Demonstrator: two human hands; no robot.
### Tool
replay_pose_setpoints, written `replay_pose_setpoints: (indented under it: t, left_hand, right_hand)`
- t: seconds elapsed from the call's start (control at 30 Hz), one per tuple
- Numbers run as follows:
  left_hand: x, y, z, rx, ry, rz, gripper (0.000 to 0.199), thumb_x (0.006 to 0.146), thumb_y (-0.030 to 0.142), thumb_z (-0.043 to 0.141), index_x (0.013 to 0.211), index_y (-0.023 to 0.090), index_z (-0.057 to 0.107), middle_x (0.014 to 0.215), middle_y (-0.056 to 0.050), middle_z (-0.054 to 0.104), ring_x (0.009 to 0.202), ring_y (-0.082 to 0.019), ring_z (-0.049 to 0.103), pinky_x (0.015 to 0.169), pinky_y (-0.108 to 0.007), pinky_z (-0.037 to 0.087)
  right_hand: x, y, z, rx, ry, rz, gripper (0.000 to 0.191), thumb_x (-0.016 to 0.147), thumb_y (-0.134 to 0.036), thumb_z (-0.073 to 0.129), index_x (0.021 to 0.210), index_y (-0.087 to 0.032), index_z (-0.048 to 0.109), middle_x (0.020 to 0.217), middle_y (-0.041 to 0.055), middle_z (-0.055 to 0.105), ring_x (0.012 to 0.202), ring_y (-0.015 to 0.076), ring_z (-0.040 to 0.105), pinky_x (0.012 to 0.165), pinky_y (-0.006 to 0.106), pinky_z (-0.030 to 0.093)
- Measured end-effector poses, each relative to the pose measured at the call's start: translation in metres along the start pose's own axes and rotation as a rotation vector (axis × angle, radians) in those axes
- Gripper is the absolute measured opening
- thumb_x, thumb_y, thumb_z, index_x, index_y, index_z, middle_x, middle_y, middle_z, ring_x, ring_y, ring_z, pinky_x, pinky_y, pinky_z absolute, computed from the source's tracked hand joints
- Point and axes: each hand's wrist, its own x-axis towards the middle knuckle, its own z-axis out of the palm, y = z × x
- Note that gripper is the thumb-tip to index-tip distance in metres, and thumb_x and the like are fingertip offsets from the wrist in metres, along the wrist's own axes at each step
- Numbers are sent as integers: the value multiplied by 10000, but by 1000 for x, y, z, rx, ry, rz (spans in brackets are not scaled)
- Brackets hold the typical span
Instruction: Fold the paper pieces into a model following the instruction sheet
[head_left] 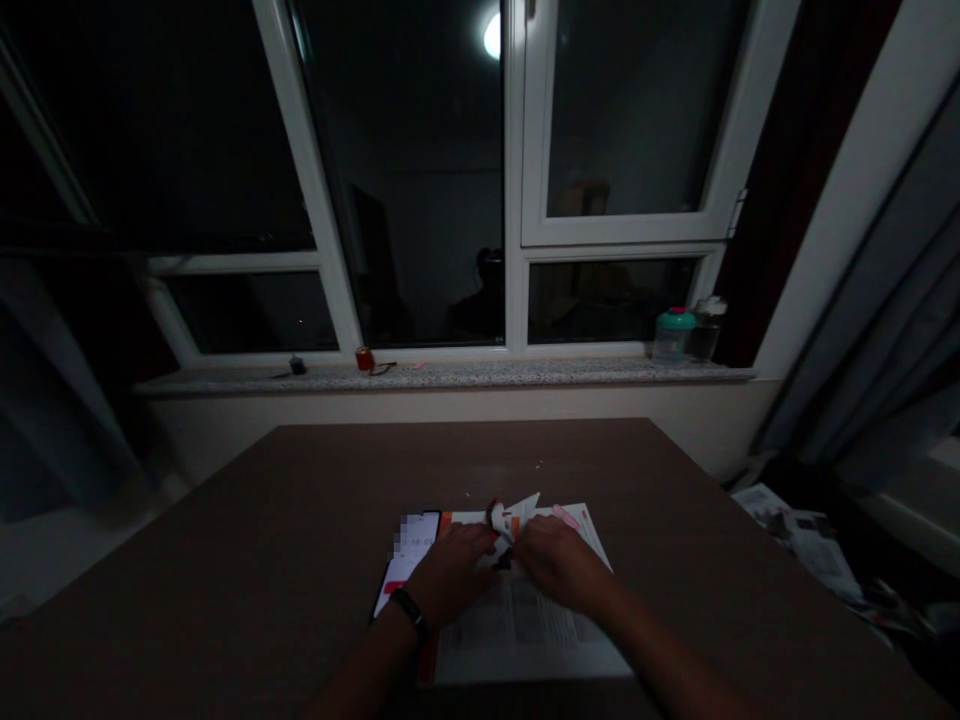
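My left hand point(450, 575) and my right hand point(559, 565) meet over a small folded piece of white and red paper point(511, 522), and the fingers of both pinch it. Beneath them lies a printed sheet of paper point(525, 630), flat on the table, with orange and pink markings. A smartphone point(401, 565) with a lit screen lies partly under my left hand, at the sheet's left edge. A black wristband point(409, 612) circles my left wrist.
The dark brown table point(465, 460) stands below a white-framed window. On its stone sill are two bottles point(686, 333), a small red object point(364, 359) and a small dark object point(298, 366). Loose papers point(799, 540) lie low to the right, beside a grey curtain point(885, 330).
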Motion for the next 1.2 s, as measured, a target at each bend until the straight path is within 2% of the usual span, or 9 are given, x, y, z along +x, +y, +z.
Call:
replay_pose_setpoints:
  t: [0.07, 0.17, 0.37, 0.53, 0.73, 0.83, 0.93, 1.03, 1.2]
  left_hand:
    - [0, 0, -1, -17, -17, 1, 301, 856, 213, 646, 1144, 252, 567, 1171, -24, 620, 1057, -232, 561, 965, -366, 371]
    - [0, 0, -1, -41, -44, 7, 373, 859, 175, 622, 1207, 270, 529, 1181, -15, 612, 1058, -211, 569, 999, -366, 346]
    - [0, -3, -1, -2, 28, -20, 253, 855, 209, 658, 1091, 225, 569, 1212, -42, 602, 1140, -235, 526, 1035, -395, 322]
    - [1, 1, -5, 111, 94, -87, 166, 903, 357, 632, 948, 199, 603, 1195, -74, 578, 1120, -267, 503, 962, -411, 373]
    - [2, 7, -4, 120, 31, -80, 221, 896, 334, 640, 1039, 181, 571, 1116, -73, 571, 1018, -252, 521, 882, -371, 407]
    - [3, 6, 2, 118, 12, -63, 138, 921, 285, 606, 991, 174, 565, 1080, -59, 574, 989, -235, 526, 848, -342, 411]
    - [6, 5, 6, 142, 27, -63, 104, 943, 270, 571, 971, 170, 565, 1077, -58, 575, 991, -234, 525, 868, -349, 400]
    - [8, 7, 5, 145, 0, -69, 93, 943, 254, 565, 995, 176, 565, 1089, -59, 588, 1018, -242, 528, 883, -356, 397]
    - [8, 8, 4, 112, 16, -75, 98, 953, 221, 537, 1043, 196, 566, 1103, -49, 624, 1032, -239, 547, 906, -362, 399]
  right_hand:
    - [1, 2, -3, -41, 71, 61, 205, 873, -123, 506, 991, -208, 650, 983, 49, 653, 966, 207, 552, 900, 355, 388]
    - [1, 4, -7, -80, 44, 66, 346, 809, -82, 536, 1109, -222, 637, 1116, 62, 629, 1090, 227, 498, 952, 372, 364]
    - [0, 3, -7, -113, -63, 86, 328, 785, -96, 551, 1038, -257, 686, 988, 30, 660, 1029, 216, 532, 1006, 413, 302]
    - [-2, 4, -5, 6, -86, 1, 248, 838, -131, 549, 995, -237, 709, 893, 34, 688, 946, 201, 586, 911, 358, 375]
    - [-3, 7, 3, 278, -107, 3, 215, 856, -121, 522, 930, -217, 700, 886, 18, 704, 831, 159, 636, 773, 263, 443]
    - [-1, 6, 9, 341, -18, 108, 192, 796, -69, 521, 878, -198, 637, 862, 1, 673, 795, 143, 625, 739, 239, 443]
    - [3, 5, 13, 249, 127, 246, 204, 723, -45, 551, 858, -197, 550, 780, -22, 596, 716, 139, 565, 680, 234, 416]
    - [5, 5, 15, 151, 215, 308, 264, 678, -51, 605, 881, -199, 527, 841, -3, 564, 761, 161, 534, 685, 250, 402]
    - [5, 7, 13, 156, 177, 264, 273, 707, -52, 626, 932, -205, 601, 963, 24, 598, 904, 184, 554, 823, 291, 414]
